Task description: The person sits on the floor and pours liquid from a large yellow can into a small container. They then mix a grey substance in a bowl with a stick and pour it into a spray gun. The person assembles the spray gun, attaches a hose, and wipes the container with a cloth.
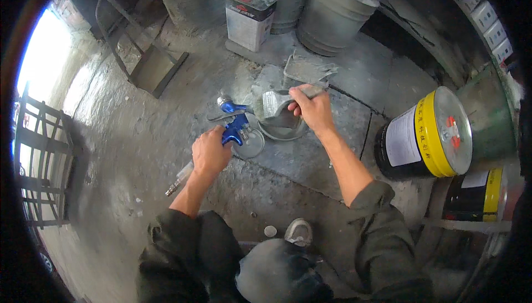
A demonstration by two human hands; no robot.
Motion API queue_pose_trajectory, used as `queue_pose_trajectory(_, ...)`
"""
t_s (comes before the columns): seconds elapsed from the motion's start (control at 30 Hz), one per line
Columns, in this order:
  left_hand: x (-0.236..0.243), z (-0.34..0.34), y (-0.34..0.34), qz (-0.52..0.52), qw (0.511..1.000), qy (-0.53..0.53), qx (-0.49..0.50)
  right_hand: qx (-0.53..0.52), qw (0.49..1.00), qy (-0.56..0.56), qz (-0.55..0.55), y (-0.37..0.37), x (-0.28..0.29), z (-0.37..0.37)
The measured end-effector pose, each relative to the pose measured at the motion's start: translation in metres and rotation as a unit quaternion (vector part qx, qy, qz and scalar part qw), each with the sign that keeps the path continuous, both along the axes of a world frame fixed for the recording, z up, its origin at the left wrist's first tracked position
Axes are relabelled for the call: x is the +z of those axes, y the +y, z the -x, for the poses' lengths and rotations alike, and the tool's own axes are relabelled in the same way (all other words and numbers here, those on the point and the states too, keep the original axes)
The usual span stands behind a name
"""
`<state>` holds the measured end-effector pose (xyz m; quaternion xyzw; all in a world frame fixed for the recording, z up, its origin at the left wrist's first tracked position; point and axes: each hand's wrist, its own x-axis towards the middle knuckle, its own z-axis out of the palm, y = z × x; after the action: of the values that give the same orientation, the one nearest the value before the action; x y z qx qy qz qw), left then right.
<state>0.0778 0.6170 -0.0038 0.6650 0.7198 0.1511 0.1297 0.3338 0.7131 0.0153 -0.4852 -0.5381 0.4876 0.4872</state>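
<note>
My left hand [209, 150] is closed round the handle of a blue spray gun [238, 121] with silvery metal parts. In my right hand [313, 110] is a wide paintbrush [274, 104], its pale, grey-coated head pointing left over a round shallow pan [287, 135]. Whether the bristles touch the pan cannot be made out. A round, clear-looking cup or lid [252, 145] sits just below the spray gun, beside the pan. Beyond my right hand lies a grey-smeared tray [310, 69] on the floor.
A rectangular metal can [248, 29] and large drums [336, 12] stand at the back. A black-and-yellow drum [424, 134] lies on its side at the right, above another drum [471, 195]. At the left are a hand truck [152, 70] and a slatted rack [44, 156]. My shoe [299, 232] is near.
</note>
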Motion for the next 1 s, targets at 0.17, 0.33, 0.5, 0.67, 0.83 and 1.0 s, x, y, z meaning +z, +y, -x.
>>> queue_pose_trajectory(0.17,0.004,-0.001,0.001,-0.023,0.999,0.031,-0.019,-0.121,0.992,0.011,0.021,0.023,-0.008,-0.007)
queue_pose_trajectory(0.33,0.009,0.007,0.004,-0.013,0.999,0.029,0.014,-0.158,0.987,0.032,0.021,0.021,-0.012,-0.01)
queue_pose_trajectory(0.5,-0.005,0.034,0.011,0.05,0.994,0.078,0.065,-0.251,0.965,-0.076,0.017,0.023,-0.054,-0.067)
queue_pose_trajectory(0.67,-0.017,0.043,0.016,0.082,0.99,0.071,0.085,-0.139,0.959,-0.244,0.038,0.003,-0.105,-0.048)
queue_pose_trajectory(0.83,-0.027,0.05,0.016,0.11,0.99,0.073,0.057,-0.168,0.946,-0.271,-0.062,-0.013,-0.122,-0.048)
queue_pose_trajectory(1.0,-0.027,0.053,0.015,0.097,0.991,0.074,0.052,-0.153,0.973,0.097,0.144,-0.005,-0.064,-0.049)
